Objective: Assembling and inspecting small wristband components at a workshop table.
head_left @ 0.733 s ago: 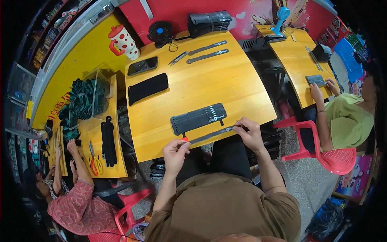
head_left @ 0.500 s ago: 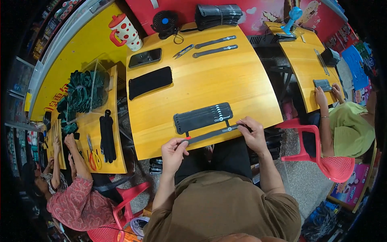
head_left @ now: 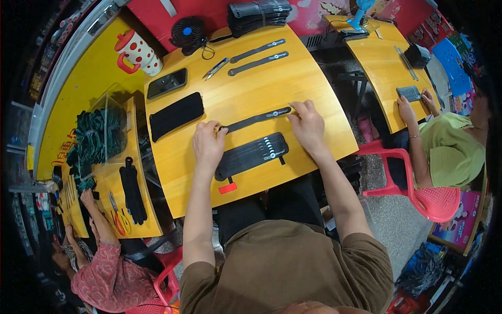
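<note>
A dark grey strap [head_left: 255, 120] with pale printing near its right end is stretched between my two hands, just above or on the yellow table. My left hand [head_left: 209, 145] is closed at its left end, and my right hand [head_left: 307, 124] pinches its right end. Nearer to me lies an overlapping row of similar dark straps [head_left: 251, 157]. Two narrow dark tabs stick out from beneath the row, and a red piece [head_left: 228, 188] shows at the left one, by the table's front edge. Farther off, two single straps [head_left: 258, 64] lie side by side.
Left on the table [head_left: 314, 78] are a black cloth pouch [head_left: 177, 115], a phone [head_left: 167, 83] and thread snips [head_left: 215, 69]. A dotted tumbler [head_left: 138, 54], small black fan [head_left: 186, 34] and strap bundle [head_left: 259, 17] stand behind. Other people sit at side tables, left and right.
Both hands have carried the strap away from me, from the near side of the row to its far side. The red piece by my left hand now lies uncovered. The view has shifted.
</note>
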Demonstrator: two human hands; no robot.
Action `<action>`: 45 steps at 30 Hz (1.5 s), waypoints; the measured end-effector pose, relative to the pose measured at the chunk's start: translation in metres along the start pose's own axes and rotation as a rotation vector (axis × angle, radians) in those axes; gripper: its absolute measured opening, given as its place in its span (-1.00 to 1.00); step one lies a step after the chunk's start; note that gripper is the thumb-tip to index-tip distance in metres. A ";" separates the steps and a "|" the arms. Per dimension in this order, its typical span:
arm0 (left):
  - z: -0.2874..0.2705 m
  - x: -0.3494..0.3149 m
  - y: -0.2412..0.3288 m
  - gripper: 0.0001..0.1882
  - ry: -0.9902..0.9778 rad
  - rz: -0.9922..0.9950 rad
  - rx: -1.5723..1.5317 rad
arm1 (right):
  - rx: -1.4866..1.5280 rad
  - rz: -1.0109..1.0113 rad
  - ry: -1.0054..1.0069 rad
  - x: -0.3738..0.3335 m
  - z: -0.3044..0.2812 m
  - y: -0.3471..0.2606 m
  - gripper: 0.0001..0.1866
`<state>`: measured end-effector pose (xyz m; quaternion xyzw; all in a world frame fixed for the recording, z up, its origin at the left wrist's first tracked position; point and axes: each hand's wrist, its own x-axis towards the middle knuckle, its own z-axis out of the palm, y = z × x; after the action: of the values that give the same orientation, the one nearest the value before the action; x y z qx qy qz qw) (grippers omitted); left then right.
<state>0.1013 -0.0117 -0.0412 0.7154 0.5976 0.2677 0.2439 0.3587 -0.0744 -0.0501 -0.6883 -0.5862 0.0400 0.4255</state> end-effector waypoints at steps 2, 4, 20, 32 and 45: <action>-0.002 -0.009 0.017 -0.81 0.118 0.150 0.336 | 0.008 0.031 0.034 -0.016 -0.015 -0.004 -0.85; 0.000 -0.019 0.037 -0.78 0.126 0.520 0.276 | 0.009 0.068 0.061 -0.045 -0.026 -0.013 -0.85; 0.049 -0.013 0.041 -0.71 -0.406 0.782 -0.045 | -0.078 0.149 -0.093 -0.083 -0.008 -0.048 -0.83; 0.050 -0.011 0.043 -0.71 -0.430 0.759 -0.034 | -0.008 0.299 -0.125 -0.076 0.001 -0.047 -0.86; 0.046 -0.013 0.038 -0.72 -0.333 0.846 -0.064 | -0.094 0.279 -0.098 -0.069 -0.041 -0.029 -0.81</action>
<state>0.1576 -0.0324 -0.0512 0.9219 0.1971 0.2435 0.2278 0.3380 -0.1563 -0.0363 -0.7795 -0.5061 0.1047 0.3538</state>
